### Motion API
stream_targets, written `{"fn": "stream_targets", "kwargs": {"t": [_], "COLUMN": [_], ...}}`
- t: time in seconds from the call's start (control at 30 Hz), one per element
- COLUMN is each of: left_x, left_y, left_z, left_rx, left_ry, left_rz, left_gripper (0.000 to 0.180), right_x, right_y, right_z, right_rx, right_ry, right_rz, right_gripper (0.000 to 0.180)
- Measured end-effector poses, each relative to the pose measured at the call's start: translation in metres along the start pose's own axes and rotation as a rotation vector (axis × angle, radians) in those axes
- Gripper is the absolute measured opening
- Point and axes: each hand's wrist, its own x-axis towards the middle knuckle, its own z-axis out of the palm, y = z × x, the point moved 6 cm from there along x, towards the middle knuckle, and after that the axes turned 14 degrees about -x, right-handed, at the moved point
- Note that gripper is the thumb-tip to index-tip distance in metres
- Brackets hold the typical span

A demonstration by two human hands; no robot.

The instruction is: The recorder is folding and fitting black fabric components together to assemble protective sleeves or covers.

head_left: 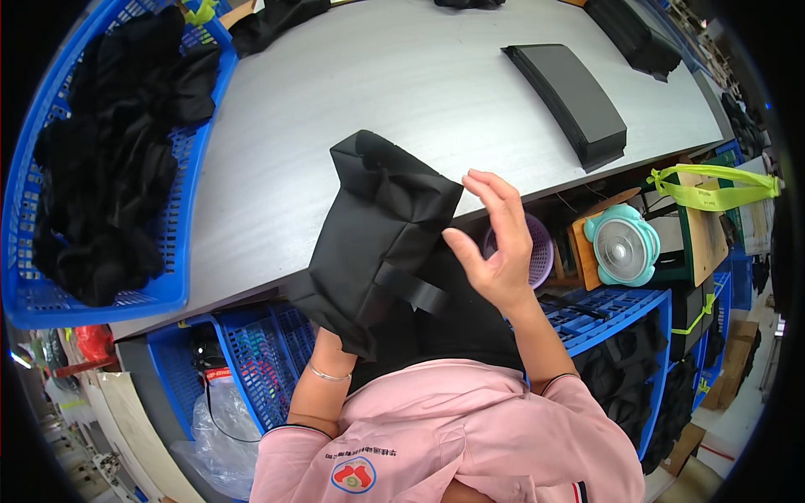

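Note:
A black fabric bag (377, 235) with a short black strap hangs upright over the front edge of the grey table (352, 92). My left forearm rises into it from below. Only the wrist (329, 369) with a thin bracelet shows; the hand itself is hidden inside the bag and holds it up. My right hand (495, 243) is just right of the bag, palm turned toward it and fingers spread. Its thumb is close to the bag's right edge, and it holds nothing.
A blue plastic basket (101, 302) heaped with black cloth (109, 168) sits on the table's left. A stack of flat black pieces (570, 96) lies at the right. Below the table are blue crates (260, 352), a purple basket (541, 247) and a small teal fan (622, 247).

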Motion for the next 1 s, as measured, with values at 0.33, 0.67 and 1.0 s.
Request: {"fn": "stream_targets", "kwargs": {"t": [0.33,0.67,1.0], "left_x": [0.013,0.018,0.044], "left_y": [-0.053,-0.062,-0.039], "left_z": [-0.023,-0.024,-0.092], "left_rx": [-0.924,-1.154,-0.541], "left_ry": [0.152,0.271,0.704], "left_rz": [-0.318,-0.607,-0.122], "left_gripper": [0.046,0.045,0.028], "right_x": [0.014,0.11,0.011], "right_y": [0.013,0.076,0.044], "right_z": [0.041,0.066,0.062], "right_rx": [0.827,0.291,0.45], "right_ry": [-0.586,-0.289,-0.186], "right_rz": [0.269,0.148,0.446], "right_gripper": [0.007,0.016,0.017]}}
